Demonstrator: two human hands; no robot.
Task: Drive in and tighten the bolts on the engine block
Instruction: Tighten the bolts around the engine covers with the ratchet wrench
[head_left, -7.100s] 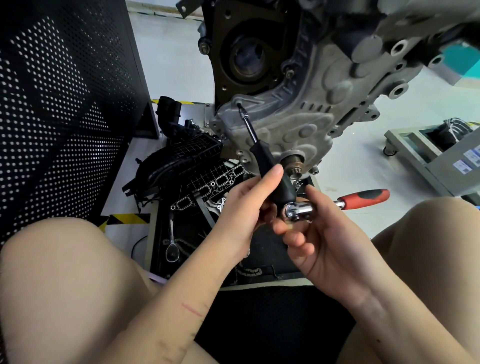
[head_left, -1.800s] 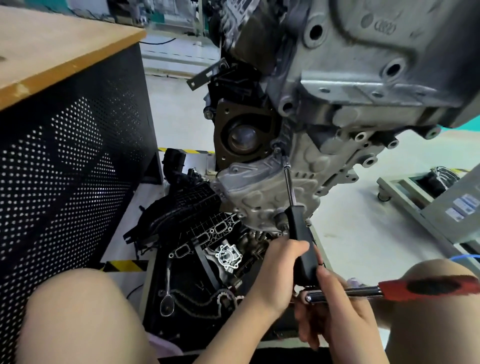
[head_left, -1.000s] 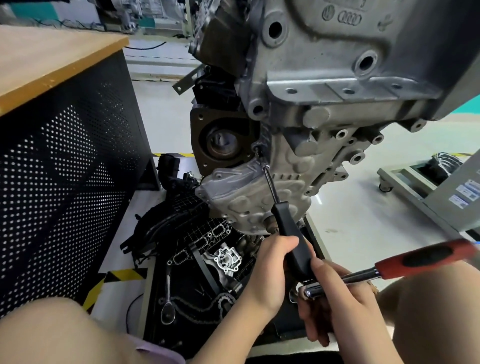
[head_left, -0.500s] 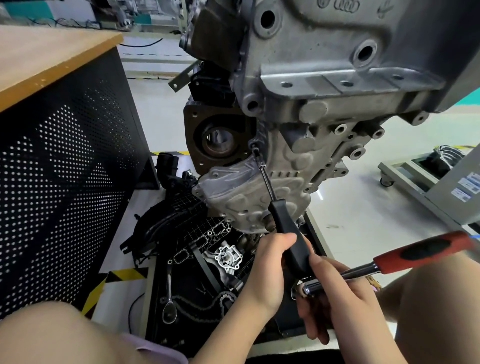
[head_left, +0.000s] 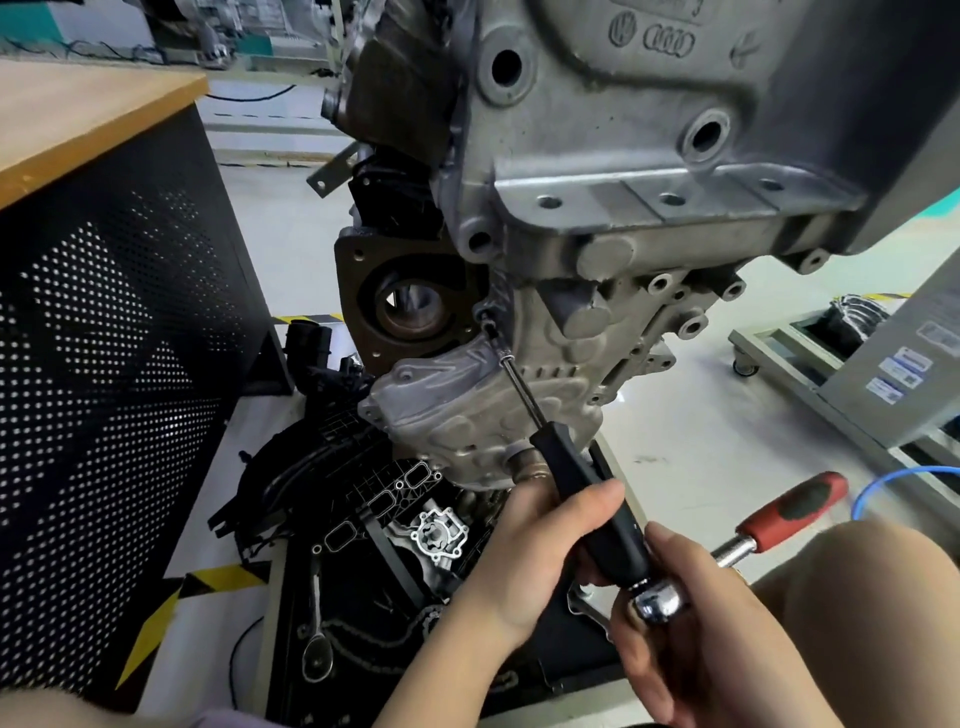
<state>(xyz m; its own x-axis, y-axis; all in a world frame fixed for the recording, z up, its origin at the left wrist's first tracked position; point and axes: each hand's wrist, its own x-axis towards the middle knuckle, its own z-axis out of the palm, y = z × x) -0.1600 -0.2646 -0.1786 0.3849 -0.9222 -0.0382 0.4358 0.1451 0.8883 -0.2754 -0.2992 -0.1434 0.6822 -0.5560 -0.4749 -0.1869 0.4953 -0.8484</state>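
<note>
Head view: our left hand (head_left: 524, 558) wraps the black handle of the extension driver (head_left: 587, 488), fingers curled round it from the left, thumb laid along the top. Our right hand (head_left: 696, 639) grips the chrome head of the ratchet (head_left: 657, 603) where it meets the butt of that handle, fingers curled under it. The ratchet's red-and-black grip (head_left: 795, 509) sticks out to the right and far side, free of either hand.

The driver's thin steel shaft (head_left: 517, 384) runs up and left from the handle; its tip sits on a bolt (head_left: 485, 317) in the engine block (head_left: 597, 208), just right of the round brown flange opening (head_left: 410, 306). We can't tell how far in the bolt is. The block hangs above us and fills the upper right; its ribbed lower cover (head_left: 457, 410) is just left of the shaft.

Below the block, a black tray (head_left: 363, 639) on the floor holds a black intake manifold (head_left: 332, 457), a small silver pump housing (head_left: 439, 535), a chain (head_left: 363, 644) and a spare wrench (head_left: 316, 639).

On the left stands a desk (head_left: 78, 119) with a wooden top and a perforated black side panel. Yellow-black tape (head_left: 171, 608) marks the floor at its foot. At far right: a grey wheeled cart (head_left: 852, 374) and a blue cable (head_left: 909, 475). Our bare knees show at both bottom corners.
</note>
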